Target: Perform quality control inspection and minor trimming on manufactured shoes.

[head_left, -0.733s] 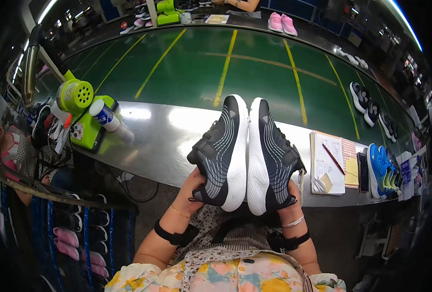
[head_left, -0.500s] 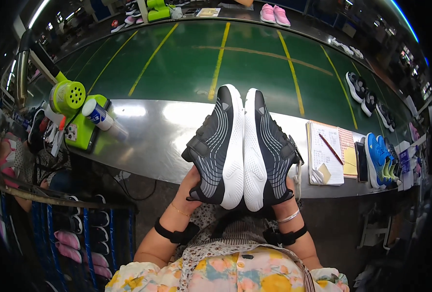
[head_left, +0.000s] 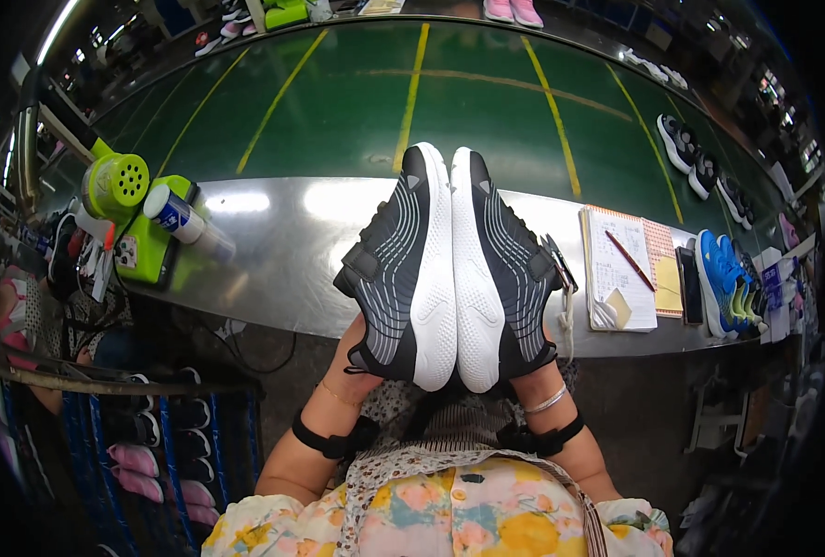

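Two black sneakers with pale wavy lines and thick white soles are raised before me, toes pointing away, soles pressed together. My left hand (head_left: 355, 357) holds the left sneaker (head_left: 394, 269); its fingers are hidden by the shoe. On the other side, my right hand (head_left: 539, 369) bears the right sneaker (head_left: 514, 269), fingers hidden as well. Whether the hands are inside the shoes or behind them I cannot tell. Beside the right sneaker's ankle shows a small dark metal tool (head_left: 561, 264) with a white cord hanging below it.
Beneath the shoes runs a metal bench (head_left: 273, 251), bordering a green conveyor belt (head_left: 338, 111). A green machine (head_left: 143, 232) and a white bottle (head_left: 173, 213) stand left. An open notebook (head_left: 617, 269), a pen, a phone (head_left: 688, 283) and blue sneakers (head_left: 714, 278) lie right. A shoe rack (head_left: 162, 436) is lower left.
The sneakers have shifted slightly left, and their soles have come closer together. The whole view has tilted a little, so the bench and belt sit higher.
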{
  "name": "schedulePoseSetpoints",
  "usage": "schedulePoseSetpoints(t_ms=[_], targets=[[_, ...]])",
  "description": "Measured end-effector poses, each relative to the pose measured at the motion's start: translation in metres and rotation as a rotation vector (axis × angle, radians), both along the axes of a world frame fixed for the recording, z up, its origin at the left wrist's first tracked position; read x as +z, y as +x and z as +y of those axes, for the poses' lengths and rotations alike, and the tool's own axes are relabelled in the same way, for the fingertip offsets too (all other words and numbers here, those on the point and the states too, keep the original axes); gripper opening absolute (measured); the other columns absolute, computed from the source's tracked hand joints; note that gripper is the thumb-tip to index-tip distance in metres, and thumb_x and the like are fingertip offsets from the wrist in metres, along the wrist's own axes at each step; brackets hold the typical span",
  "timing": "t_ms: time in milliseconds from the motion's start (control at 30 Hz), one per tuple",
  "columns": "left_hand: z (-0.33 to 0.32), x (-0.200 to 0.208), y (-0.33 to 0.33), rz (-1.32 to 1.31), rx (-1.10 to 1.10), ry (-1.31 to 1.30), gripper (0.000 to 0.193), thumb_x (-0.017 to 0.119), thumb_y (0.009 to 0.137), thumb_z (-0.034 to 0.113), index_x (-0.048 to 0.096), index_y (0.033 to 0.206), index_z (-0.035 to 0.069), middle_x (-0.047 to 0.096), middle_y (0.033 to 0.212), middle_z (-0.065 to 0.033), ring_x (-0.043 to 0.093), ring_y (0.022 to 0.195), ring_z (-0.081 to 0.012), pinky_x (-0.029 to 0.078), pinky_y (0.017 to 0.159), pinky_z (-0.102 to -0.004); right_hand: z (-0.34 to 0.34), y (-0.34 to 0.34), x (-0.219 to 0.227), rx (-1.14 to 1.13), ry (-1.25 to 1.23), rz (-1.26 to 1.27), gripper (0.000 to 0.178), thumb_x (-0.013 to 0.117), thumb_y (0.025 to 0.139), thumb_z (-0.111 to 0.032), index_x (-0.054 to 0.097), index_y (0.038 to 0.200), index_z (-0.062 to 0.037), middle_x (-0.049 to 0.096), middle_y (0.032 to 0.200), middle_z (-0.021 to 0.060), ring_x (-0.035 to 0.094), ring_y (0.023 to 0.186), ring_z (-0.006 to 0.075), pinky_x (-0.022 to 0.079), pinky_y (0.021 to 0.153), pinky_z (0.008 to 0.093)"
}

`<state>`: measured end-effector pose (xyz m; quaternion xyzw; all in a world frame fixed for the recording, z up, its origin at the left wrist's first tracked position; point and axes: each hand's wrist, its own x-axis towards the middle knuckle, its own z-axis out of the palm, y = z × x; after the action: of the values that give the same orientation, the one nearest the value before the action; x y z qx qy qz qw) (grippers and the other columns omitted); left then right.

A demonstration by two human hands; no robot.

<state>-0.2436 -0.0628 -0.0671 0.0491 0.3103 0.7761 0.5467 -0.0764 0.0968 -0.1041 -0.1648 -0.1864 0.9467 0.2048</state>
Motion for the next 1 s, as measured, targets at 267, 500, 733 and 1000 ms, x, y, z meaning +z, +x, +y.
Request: schedulePoseSetpoints(t_ms=[267,500,733,1000], targets=[[-0.002,0.011,0.003,0.047,0.001,0.005,0.045,0.031,0.099,0.02,0.025,0.14,0.002,0.038,0.139,-0.0106,0.042,0.124,-0.022,0.035,0.105,-0.034,0.001,-0.002,-0.003,0.016,0.058,-0.052,0.037,0.033,0.097,-0.019,0.046,0.124,0.0009,0.057,0.116,0.0112,0.056,0.106,0.0203,0.044,0.093,0.0314],[-0.005,0.005,0.0,0.016,0.03,0.053,0.047,0.033,0.099,0.027,0.028,0.14,0.003,0.039,0.139,-0.0097,0.042,0.124,-0.023,0.034,0.106,-0.0348,0.004,-0.003,-0.015,0.025,-0.026,0.026,0.032,0.032,0.097,-0.016,0.047,0.121,0.0015,0.057,0.113,0.0116,0.056,0.103,0.02,0.045,0.091,0.0318],[-0.001,0.016,-0.001,0.073,0.048,0.09,0.047,0.031,0.1,0.028,0.028,0.14,0.004,0.038,0.14,-0.0093,0.04,0.126,-0.0221,0.032,0.107,-0.0346,0.002,-0.005,0.006,0.003,0.005,-0.009,0.03,0.034,0.096,-0.014,0.049,0.118,0.0017,0.058,0.111,0.0121,0.058,0.102,0.02,0.046,0.091,0.0316],[-0.016,0.001,-0.014,0.078,0.021,0.054,0.046,0.034,0.099,0.026,0.029,0.139,0.004,0.042,0.136,-0.01,0.044,0.123,-0.023,0.034,0.106,-0.0354,0.001,0.009,0.011,-0.018,0.718,-0.184,0.029,0.054,0.084,0.006,0.048,0.112,0.0015,0.059,0.11,0.0106,0.058,0.101,0.0164,0.047,0.088,0.0282]])
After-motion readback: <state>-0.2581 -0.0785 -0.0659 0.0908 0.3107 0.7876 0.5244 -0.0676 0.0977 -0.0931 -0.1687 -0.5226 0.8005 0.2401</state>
